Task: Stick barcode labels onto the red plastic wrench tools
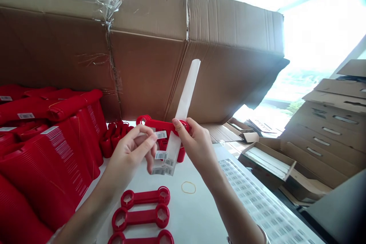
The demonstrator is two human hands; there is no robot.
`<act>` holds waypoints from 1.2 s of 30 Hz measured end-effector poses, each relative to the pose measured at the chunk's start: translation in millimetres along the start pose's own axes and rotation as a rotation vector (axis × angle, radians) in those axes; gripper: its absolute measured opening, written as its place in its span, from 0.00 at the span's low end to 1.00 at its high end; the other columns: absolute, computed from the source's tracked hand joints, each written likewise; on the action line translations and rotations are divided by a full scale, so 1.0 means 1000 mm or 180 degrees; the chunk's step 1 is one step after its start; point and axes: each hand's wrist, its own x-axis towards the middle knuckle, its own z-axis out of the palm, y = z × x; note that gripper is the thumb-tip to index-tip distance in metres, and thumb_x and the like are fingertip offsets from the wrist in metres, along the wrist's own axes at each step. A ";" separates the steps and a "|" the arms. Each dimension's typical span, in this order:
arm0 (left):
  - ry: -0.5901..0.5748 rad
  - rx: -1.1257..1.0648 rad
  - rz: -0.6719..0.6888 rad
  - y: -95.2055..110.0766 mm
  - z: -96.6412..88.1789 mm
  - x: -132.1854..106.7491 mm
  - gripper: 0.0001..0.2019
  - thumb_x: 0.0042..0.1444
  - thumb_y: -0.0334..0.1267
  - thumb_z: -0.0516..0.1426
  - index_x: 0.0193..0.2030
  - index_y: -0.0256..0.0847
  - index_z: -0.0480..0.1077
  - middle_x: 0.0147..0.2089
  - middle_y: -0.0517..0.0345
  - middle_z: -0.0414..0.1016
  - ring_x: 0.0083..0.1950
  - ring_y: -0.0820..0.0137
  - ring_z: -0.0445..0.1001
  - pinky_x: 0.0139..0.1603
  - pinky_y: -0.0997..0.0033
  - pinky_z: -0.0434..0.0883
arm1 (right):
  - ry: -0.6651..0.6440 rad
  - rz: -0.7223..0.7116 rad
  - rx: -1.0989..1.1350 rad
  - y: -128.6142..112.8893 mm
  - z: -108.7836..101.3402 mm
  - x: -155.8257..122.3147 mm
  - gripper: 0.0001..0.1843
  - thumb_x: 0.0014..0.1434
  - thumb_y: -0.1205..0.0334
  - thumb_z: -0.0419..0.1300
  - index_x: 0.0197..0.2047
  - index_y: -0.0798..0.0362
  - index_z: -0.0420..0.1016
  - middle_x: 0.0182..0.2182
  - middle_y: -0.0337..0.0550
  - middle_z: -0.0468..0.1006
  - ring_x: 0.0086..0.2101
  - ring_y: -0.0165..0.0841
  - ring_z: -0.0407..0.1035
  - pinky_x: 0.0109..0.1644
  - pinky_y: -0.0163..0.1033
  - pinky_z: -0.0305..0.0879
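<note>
My right hand [196, 137] is closed on a red plastic bar with ring ends [160, 123], together with a long white strip of label backing [187, 91]. Several barcode stickers [168, 162] show near the strip's lower end. At the thumb and fingertips of my left hand [137, 146] is a small barcode label [160, 134], pinched just below the red bar. Below my hands, more red bars [145, 197] with ring ends lie side by side on the white table [188, 217].
Tall stacks of red bars [60, 148] with barcode labels fill the left. A large cardboard box [148, 72] leans overhead. A rubber band [188, 187] and label sheets [251, 194] lie on the table. Cardboard boxes [328, 126] are piled at the right beside an open carton [268, 160].
</note>
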 end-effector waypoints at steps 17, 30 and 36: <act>0.0238 -0.0117 -0.0026 0.006 -0.012 -0.004 0.09 0.63 0.47 0.62 0.37 0.47 0.73 0.13 0.72 0.62 0.15 0.78 0.57 0.19 0.80 0.59 | -0.0457 0.0048 0.0323 -0.025 -0.015 -0.020 0.28 0.64 0.32 0.57 0.28 0.49 0.67 0.24 0.39 0.73 0.25 0.33 0.65 0.23 0.37 0.58; 0.0216 0.0023 0.0072 0.007 -0.014 -0.004 0.09 0.63 0.47 0.62 0.36 0.46 0.74 0.14 0.71 0.62 0.16 0.78 0.57 0.19 0.80 0.59 | -0.0530 -0.0025 0.0378 -0.031 -0.019 -0.021 0.27 0.65 0.34 0.57 0.28 0.49 0.67 0.24 0.39 0.72 0.25 0.32 0.65 0.22 0.35 0.60; 0.0224 0.0047 0.0155 0.006 -0.015 -0.005 0.09 0.64 0.47 0.62 0.36 0.45 0.73 0.13 0.71 0.61 0.15 0.78 0.56 0.18 0.81 0.58 | -0.0639 0.0056 0.0489 -0.033 -0.021 -0.023 0.27 0.65 0.33 0.57 0.31 0.49 0.69 0.26 0.40 0.75 0.28 0.34 0.69 0.22 0.35 0.61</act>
